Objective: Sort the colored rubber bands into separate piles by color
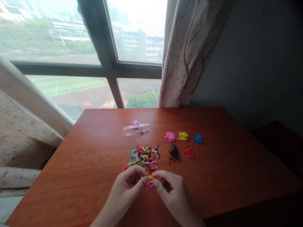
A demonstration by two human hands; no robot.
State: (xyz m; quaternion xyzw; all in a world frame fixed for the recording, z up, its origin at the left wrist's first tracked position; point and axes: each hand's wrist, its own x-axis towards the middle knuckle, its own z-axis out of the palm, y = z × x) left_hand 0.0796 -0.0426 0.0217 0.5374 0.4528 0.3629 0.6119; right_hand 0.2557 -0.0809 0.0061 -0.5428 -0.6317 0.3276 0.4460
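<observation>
At the near edge of a mixed heap of small coloured rubber bands point(143, 156), my two hands meet with fingertips almost touching. My left hand point(129, 186) is pinched, thumb against index finger, on one side of a yellow rubber band point(150, 177). From the other side, my right hand point(171, 190) pinches the same band. Pink bands point(149, 186) show just below the fingertips. Sorted small piles lie to the right: pink point(169, 136), yellow point(182, 136), blue point(198, 138), black point(175, 153) and red point(189, 152).
Behind the heap, a clear plastic bottle-like container point(136, 129) lies on its side with a pink piece point(135, 123) at its top. The brown wooden table point(220, 176) stands against a window point(111, 67) with patterned curtains point(187, 47) on both sides.
</observation>
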